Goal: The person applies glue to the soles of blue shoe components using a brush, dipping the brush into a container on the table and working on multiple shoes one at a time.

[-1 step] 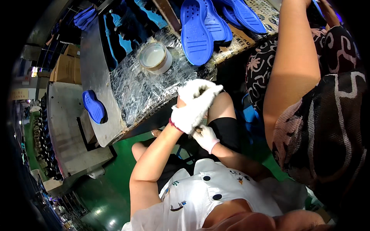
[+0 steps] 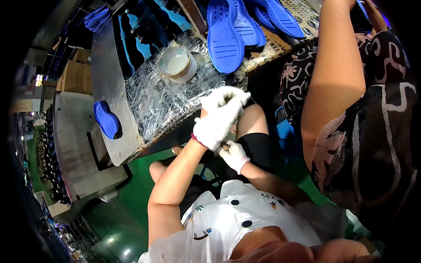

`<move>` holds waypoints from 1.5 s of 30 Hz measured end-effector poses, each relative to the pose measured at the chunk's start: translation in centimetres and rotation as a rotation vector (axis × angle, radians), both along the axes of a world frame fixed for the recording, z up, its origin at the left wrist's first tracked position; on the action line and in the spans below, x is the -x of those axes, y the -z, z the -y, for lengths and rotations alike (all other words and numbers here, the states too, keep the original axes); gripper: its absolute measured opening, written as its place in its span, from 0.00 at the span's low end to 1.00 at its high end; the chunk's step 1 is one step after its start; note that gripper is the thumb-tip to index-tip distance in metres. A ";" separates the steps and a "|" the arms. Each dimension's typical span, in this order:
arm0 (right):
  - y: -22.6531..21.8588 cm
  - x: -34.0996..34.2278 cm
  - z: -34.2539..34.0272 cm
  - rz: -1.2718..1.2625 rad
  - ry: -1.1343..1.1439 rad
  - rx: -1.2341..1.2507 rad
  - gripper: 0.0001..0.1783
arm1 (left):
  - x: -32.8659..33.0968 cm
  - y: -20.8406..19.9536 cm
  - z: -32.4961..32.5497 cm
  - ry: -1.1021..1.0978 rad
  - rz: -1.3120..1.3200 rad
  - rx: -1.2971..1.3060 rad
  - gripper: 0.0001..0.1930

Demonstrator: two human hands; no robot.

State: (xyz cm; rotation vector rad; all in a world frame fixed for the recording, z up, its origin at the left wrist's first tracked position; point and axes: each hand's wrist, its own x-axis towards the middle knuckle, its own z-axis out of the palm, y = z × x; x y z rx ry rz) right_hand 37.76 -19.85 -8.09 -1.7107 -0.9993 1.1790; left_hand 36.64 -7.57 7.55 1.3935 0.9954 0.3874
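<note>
My left hand (image 2: 220,119), in a white knit glove with a dark red cuff edge, is raised beside the table's front edge. Its fingers curl round toward the thumb; whatever lies inside is hidden. Just below, my right hand (image 2: 234,158), also white-gloved, is closed close to the left wrist. A small brownish patch shows at its fingertips, too small to name. Nearest to the left hand on the tabletop are a round tub (image 2: 177,64) of whitish, milky stuff and a blue shoe sole (image 2: 225,39) with small holes at its far end.
Clear plastic film (image 2: 149,103) covers the dark tabletop. More blue soles (image 2: 277,17) lie at the back right, and one blue sole (image 2: 106,119) sits on the metal edge at left. Close on my right is another person's bare arm (image 2: 335,65). Cardboard boxes (image 2: 72,78) stand far left.
My left glove has shifted slightly, its fingertips now a little higher and further left. The right hand stays beneath it at the wrist.
</note>
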 end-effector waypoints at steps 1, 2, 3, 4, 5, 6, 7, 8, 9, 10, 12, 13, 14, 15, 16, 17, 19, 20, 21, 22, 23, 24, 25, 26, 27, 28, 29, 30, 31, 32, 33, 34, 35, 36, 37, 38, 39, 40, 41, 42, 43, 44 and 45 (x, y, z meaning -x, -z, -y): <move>0.2 0.2 0.0 -0.023 0.030 -0.039 0.16 | 0.2 0.7 -0.4 -0.051 0.141 0.117 0.08; 0.7 0.5 0.1 -0.046 0.061 -0.078 0.15 | 0.0 0.7 -0.9 -0.055 0.223 0.160 0.10; 1.2 0.7 0.1 -0.052 0.058 -0.077 0.15 | -0.3 0.5 -1.2 -0.062 0.273 0.178 0.11; 1.6 0.8 0.1 -0.058 0.056 -0.076 0.15 | -0.8 0.5 -1.5 -0.068 0.324 0.197 0.13; 1.9 0.9 0.1 -0.064 0.055 -0.075 0.14 | -1.0 0.9 -1.8 -0.052 0.334 0.201 0.15; 1.4 0.9 0.1 -0.059 0.057 -0.054 0.14 | -0.9 1.4 -1.8 -0.081 0.343 0.220 0.14; 0.6 0.7 0.0 -0.055 0.059 -0.034 0.14 | -0.9 1.9 -1.8 -0.109 0.353 0.240 0.14; 0.1 0.5 -0.1 -0.050 0.061 -0.013 0.14 | -0.9 2.0 -1.8 -0.138 0.362 0.259 0.14; 0.0 0.4 -0.1 -0.072 0.061 0.020 0.14 | -0.8 1.8 -1.5 -0.161 0.376 0.272 0.14; -0.1 0.6 -0.2 -0.075 0.067 0.012 0.14 | -0.5 1.6 -1.4 -0.186 0.352 0.225 0.15; -0.3 0.6 -0.2 -0.074 0.085 -0.003 0.13 | -0.1 1.3 -1.4 -0.230 0.313 0.135 0.16; -0.3 0.6 -0.2 -0.069 0.089 0.006 0.13 | 0.0 0.9 -1.5 -0.276 0.286 0.092 0.19; -0.3 0.6 -0.1 -0.064 0.092 0.016 0.13 | 0.5 0.1 -1.5 -0.258 0.263 0.054 0.23; -0.2 0.8 -0.1 -0.065 0.090 0.025 0.13 | 0.8 0.0 -1.1 -0.305 0.237 0.029 0.27; -0.2 0.8 -0.2 -0.048 0.074 0.015 0.13 | 1.1 -0.1 -0.7 -0.352 0.210 0.004 0.31; -0.2 0.7 -0.2 -0.031 0.057 0.004 0.14 | 1.2 0.3 -0.1 -0.355 0.209 -0.010 0.34; 0.6 0.7 0.0 0.003 0.033 -0.035 0.15 | 1.2 1.1 0.7 -0.323 0.195 0.012 0.41; 1.4 0.7 0.1 0.023 0.024 -0.066 0.16 | 1.2 1.5 0.9 -0.299 0.185 0.026 0.42; 2.1 0.8 0.3 0.041 0.011 -0.097 0.18 | 1.1 1.5 1.1 -0.243 0.135 0.002 0.42; 2.8 1.0 0.4 0.064 0.006 -0.108 0.19 | 1.0 1.5 1.2 -0.189 0.087 -0.023 0.43; 3.7 1.2 0.4 0.088 0.001 -0.119 0.21 | 1.1 2.6 1.4 -0.193 0.145 -0.081 0.40; 4.3 1.3 0.3 0.109 -0.002 -0.130 0.22 | 1.2 2.0 1.9 -0.212 0.136 0.026 0.39; 5.0 1.3 0.0 0.151 -0.081 -0.088 0.26 | 1.2 2.7 2.1 -0.227 0.172 -0.038 0.39; 5.5 1.2 0.1 0.194 -0.099 -0.116 0.27 | 1.2 3.7 2.2 -0.241 0.208 -0.102 0.38; 5.1 1.2 0.1 0.236 -0.120 -0.139 0.28 | 1.3 4.3 2.3 -0.234 0.216 -0.180 0.38; 4.8 1.1 0.0 0.278 -0.140 -0.162 0.30 | 1.5 4.8 2.3 -0.226 0.223 -0.257 0.37; 4.5 0.6 -0.3 0.245 -0.267 -0.004 0.32 | 1.6 5.1 2.4 -0.216 0.231 -0.334 0.37; 4.4 0.7 -0.3 0.174 -0.242 -0.016 0.32 | 1.6 5.2 2.5 -0.185 0.155 -0.376 0.35; 4.2 0.8 -0.2 0.104 -0.216 -0.028 0.32 | 1.7 5.3 2.6 -0.115 0.129 -0.484 0.35; 4.0 0.7 -0.2 0.135 -0.247 0.024 0.32 | 1.9 5.5 2.6 -0.045 0.103 -0.591 0.35; 3.4 0.7 -0.3 0.166 -0.283 0.073 0.32 | 2.1 5.9 2.5 0.028 0.047 -0.644 0.36; 2.9 0.7 -0.4 0.198 -0.322 0.121 0.32 | 2.2 6.1 2.6 0.002 0.062 -0.670 0.36; 3.3 0.6 -0.3 0.166 -0.306 0.128 0.31 | 2.3 6.2 2.7 -0.024 0.077 -0.695 0.37; 3.8 0.7 -0.2 0.132 -0.297 0.136 0.31 | 2.4 6.1 2.9 -0.055 0.088 -0.720 0.37; 4.8 0.7 -0.1 0.074 -0.286 0.118 0.31 | 2.3 5.8 2.9 -0.077 0.038 -0.738 0.37; 6.0 0.7 -0.1 0.017 -0.275 0.100 0.30 | 2.1 5.5 2.8 -0.039 -0.033 -0.772 0.36; 6.5 1.0 -0.2 0.031 -0.231 0.028 0.31 | 2.1 5.2 2.7 -0.008 -0.109 -0.807 0.35; 6.9 1.4 -0.2 0.049 -0.186 -0.044 0.31 | 2.1 5.0 2.5 0.023 -0.185 -0.840 0.35; 7.3 1.9 0.1 0.138 -0.097 -0.169 0.31 | 2.2 5.6 2.4 0.076 -0.182 -0.919 0.33; 7.2 2.2 0.0 0.139 -0.043 -0.214 0.30 | 2.3 5.6 2.5 0.088 -0.169 -0.971 0.32; 7.0 2.4 -0.2 0.140 0.010 -0.260 0.28 | 2.5 5.5 2.6 0.074 -0.159 -0.922 0.33; 6.8 2.7 -0.4 0.142 0.060 -0.307 0.27 | 2.6 5.3 2.7 0.061 -0.149 -0.872 0.34; 7.1 2.5 -0.5 0.229 0.003 -0.259 0.26 | 2.8 5.3 2.8 -0.012 -0.099 -0.806 0.35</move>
